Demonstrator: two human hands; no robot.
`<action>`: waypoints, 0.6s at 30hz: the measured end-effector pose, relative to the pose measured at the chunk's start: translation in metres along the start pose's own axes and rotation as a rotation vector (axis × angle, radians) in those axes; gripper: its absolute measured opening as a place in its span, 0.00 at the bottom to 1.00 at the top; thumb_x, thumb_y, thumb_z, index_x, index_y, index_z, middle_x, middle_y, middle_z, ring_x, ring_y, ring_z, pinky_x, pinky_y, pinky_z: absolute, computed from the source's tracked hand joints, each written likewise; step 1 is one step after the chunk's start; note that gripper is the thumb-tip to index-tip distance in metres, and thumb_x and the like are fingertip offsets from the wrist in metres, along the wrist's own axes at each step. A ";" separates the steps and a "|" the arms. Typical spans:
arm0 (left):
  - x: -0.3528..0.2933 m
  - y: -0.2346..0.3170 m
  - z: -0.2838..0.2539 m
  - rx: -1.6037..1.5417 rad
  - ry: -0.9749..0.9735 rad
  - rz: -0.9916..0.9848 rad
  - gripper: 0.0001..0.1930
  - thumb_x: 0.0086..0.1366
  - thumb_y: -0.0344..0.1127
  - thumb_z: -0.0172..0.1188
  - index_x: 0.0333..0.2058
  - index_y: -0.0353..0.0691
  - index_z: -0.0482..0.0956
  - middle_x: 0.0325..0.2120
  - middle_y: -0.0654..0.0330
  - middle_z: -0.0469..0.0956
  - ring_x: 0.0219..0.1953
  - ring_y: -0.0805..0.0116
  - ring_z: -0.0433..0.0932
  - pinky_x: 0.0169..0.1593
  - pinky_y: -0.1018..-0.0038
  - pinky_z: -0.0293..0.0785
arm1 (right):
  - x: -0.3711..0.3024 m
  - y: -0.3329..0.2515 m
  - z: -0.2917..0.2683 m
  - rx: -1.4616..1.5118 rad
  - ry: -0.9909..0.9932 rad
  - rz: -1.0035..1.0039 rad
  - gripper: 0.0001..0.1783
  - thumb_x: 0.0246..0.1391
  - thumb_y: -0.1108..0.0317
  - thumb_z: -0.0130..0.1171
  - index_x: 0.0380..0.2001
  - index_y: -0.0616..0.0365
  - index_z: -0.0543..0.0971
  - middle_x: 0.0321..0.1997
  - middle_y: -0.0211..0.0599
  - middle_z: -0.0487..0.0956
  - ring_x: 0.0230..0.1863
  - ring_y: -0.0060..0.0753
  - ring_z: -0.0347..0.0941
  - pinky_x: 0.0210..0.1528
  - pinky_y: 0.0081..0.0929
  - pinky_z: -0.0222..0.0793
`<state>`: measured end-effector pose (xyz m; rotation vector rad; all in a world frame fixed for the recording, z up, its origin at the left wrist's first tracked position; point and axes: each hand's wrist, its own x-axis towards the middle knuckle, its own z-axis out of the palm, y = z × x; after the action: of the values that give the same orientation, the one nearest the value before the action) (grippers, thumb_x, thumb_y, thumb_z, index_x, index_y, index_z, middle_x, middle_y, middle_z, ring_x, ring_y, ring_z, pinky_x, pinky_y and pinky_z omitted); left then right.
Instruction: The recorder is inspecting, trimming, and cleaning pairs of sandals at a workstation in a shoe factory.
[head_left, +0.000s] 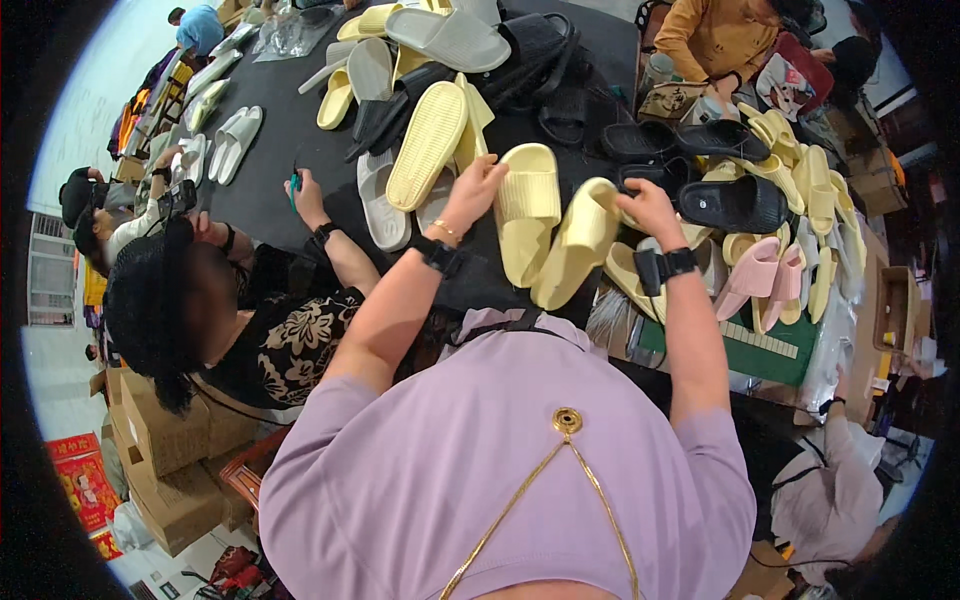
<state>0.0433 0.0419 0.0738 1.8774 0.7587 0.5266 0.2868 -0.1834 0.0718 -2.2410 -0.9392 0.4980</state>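
Two pale yellow slide sandals stand side by side in front of me, toes away from me. At the upper left edge of the left yellow slide, my left hand has its fingers closed. My right hand grips the toe edge of the right yellow slide, which tilts to the right. The heels of the two slides lie close together near the table's front edge. A yellow slide with its ribbed sole showing leans on the pile just beyond my left hand.
Grey, black and yellow slides are heaped on the black table ahead. More black, yellow and pink slides pile up at right, beside a green mat. At left a co-worker's hand holds green-handled scissors. Cardboard boxes stand lower left.
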 end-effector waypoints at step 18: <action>-0.047 -0.074 0.053 0.488 -0.106 -0.015 0.31 0.51 0.26 0.60 0.56 0.37 0.63 0.43 0.38 0.72 0.42 0.39 0.75 0.45 0.54 0.74 | -0.048 0.006 0.083 -0.255 0.033 0.151 0.32 0.53 0.60 0.58 0.58 0.56 0.61 0.39 0.59 0.79 0.41 0.61 0.76 0.42 0.52 0.72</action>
<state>0.0251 -0.0030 -0.0163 2.3242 0.8849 0.2398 0.2114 -0.1874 0.0122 -2.5562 -0.8607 0.4263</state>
